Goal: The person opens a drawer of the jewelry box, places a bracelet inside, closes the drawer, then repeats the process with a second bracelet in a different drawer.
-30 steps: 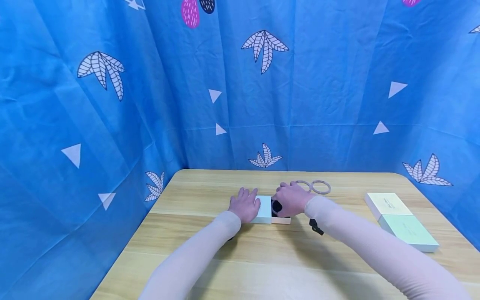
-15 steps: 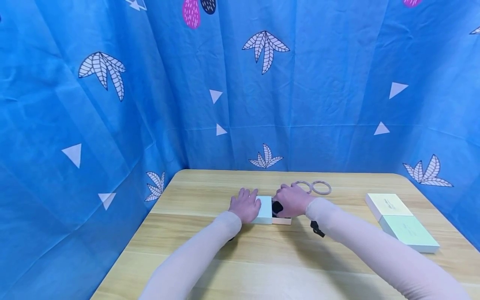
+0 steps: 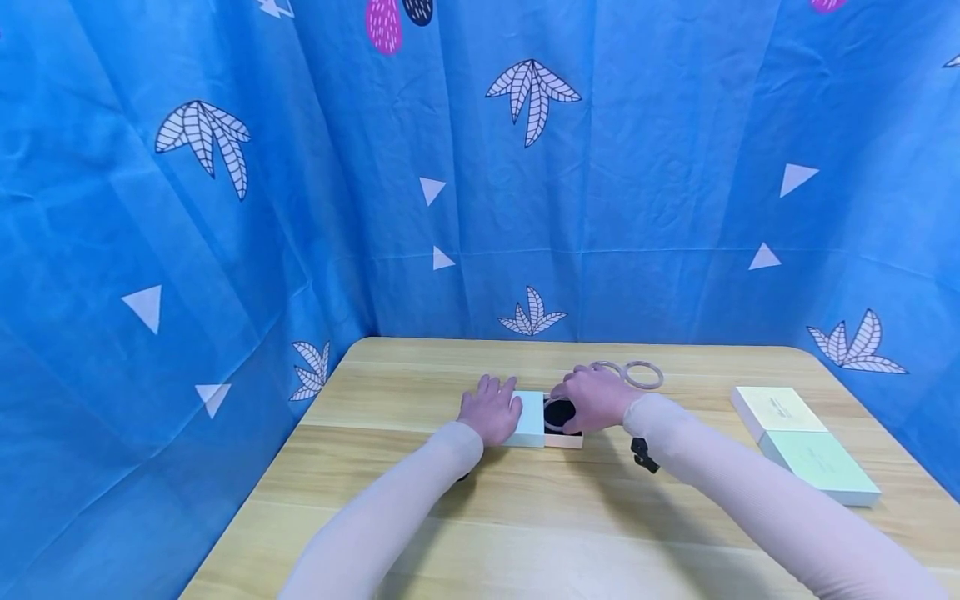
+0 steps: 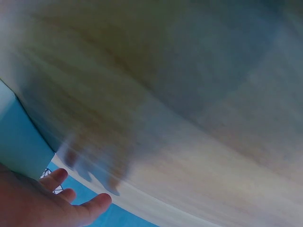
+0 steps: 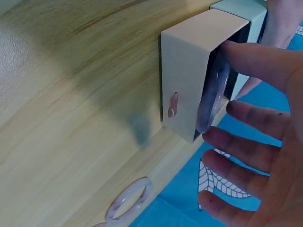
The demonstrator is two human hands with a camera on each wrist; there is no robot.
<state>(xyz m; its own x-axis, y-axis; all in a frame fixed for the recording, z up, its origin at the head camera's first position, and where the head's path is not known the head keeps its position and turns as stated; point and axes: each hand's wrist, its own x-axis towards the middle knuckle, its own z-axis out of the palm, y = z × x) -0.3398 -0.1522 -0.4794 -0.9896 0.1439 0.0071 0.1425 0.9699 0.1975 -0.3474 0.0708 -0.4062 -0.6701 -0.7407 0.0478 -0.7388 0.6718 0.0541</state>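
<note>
At the centre of the bench (image 3: pixel 420 500), the left hand (image 3: pixel 491 414) rests with straight fingers on the pale green sleeve (image 3: pixel 527 419) of a small drawer box. Its cream drawer (image 3: pixel 564 439) is pulled partway out to the right. The right hand (image 3: pixel 596 398) hovers over the open drawer, and in the right wrist view its thumb (image 5: pixel 258 59) seems to press a translucent bangle (image 5: pixel 211 97) into the dark lining, the other fingers spread and relaxed; whether it also pinches the bangle I cannot tell. To do this well, keep the sleeve pinned flat and seat the bangle level before letting go. Two more bangles (image 3: pixel 630 374) lie just behind the right hand. Two flat boxes (image 3: pixel 798 442) sit at centre right.
</note>
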